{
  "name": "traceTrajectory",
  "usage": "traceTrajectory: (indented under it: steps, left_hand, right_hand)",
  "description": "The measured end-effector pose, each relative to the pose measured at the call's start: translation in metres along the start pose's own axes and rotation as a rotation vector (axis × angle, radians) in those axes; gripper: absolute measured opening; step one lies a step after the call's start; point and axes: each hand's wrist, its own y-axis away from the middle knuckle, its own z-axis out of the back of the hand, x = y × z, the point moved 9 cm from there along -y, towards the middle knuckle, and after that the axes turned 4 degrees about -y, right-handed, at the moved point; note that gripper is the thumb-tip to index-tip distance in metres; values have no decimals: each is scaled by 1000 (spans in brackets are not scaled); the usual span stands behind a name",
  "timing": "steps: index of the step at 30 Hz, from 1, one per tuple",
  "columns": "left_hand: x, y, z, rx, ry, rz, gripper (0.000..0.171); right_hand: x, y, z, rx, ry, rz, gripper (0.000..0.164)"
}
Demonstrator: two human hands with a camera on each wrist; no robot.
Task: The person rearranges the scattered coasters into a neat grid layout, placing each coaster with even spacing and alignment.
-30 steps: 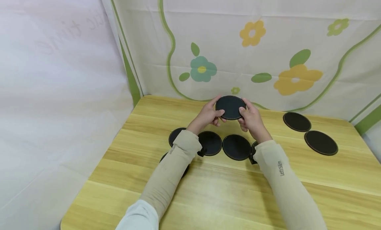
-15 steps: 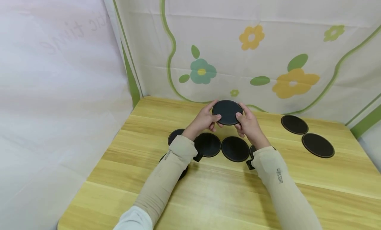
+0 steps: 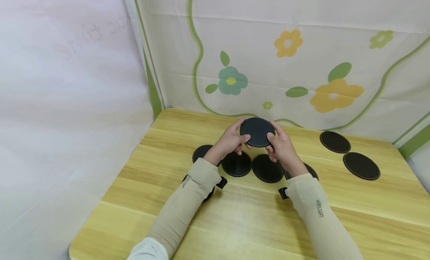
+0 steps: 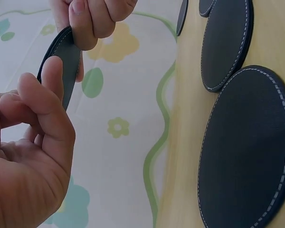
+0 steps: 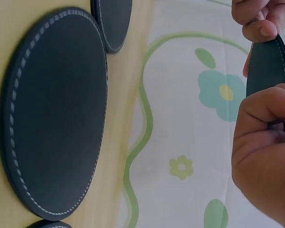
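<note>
Disc (image 3: 257, 131) held clear above the table (image 3: 242, 222), far centre.
Left hand (image 3: 231, 139) and right hand (image 3: 281, 146) each pinch one edge, thumbs on its face. Step judged: positioning it for laying near the other discs (image 3: 267, 169); next move likely calls for level lowering, even release. No containers visible.

The held disc (image 3: 257, 131) looks like matt leather, thread-stitched at the rim; the desk (image 3: 238, 222), softly glossy wood grain; the backdrop (image 3: 262, 65) beyond its far edge, creased matt cloth.
</note>
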Motion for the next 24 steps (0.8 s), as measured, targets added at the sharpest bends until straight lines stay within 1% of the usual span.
traceTrajectory:
  steps: [6, 11, 18, 24]
  left_hand:
    - [2, 12, -1, 13, -24, 11, 74]
    - [7, 22, 0, 14, -35, 29, 73]
    - [13, 34, 0, 29, -42, 16, 74]
    - [17, 46, -2, 46, -62, 28, 75]
  right_hand:
    - [-2, 9, -7, 16, -20, -13, 57]
    - [-6, 17, -14, 30, -9, -37, 60]
    - [-16, 26, -22, 55, -2, -74, 63]
    - [-19, 36, -31, 72, -4, -83, 60]
